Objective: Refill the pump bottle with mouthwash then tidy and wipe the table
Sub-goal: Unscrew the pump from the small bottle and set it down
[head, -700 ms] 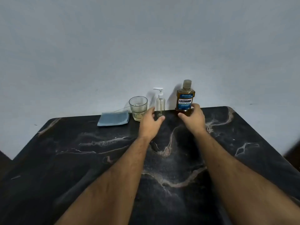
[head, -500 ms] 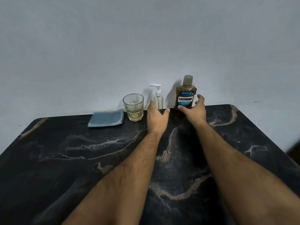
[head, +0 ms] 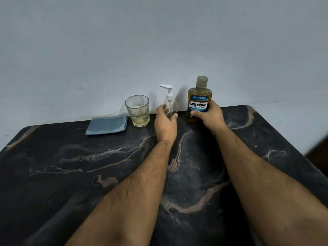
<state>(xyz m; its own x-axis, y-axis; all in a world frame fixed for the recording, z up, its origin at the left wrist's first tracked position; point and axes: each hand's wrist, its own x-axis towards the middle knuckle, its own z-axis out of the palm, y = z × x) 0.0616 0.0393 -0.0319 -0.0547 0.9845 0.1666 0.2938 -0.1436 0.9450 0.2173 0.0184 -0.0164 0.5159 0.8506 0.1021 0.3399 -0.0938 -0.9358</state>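
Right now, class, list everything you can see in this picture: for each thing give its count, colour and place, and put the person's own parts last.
mouthwash bottle: one, amber with blue label, capped, back of table, right of the pump bottle
pump bottle: one, clear with white pump, back of table, centre
glass: one, clear, a little pale yellow liquid inside, left of the pump bottle
cloth: one, blue, folded, left of the glass
table: one, black marble with pale veins
wall: one, pale grey, behind
left hand: one, curled round the pump bottle
right hand: one, grips the mouthwash bottle
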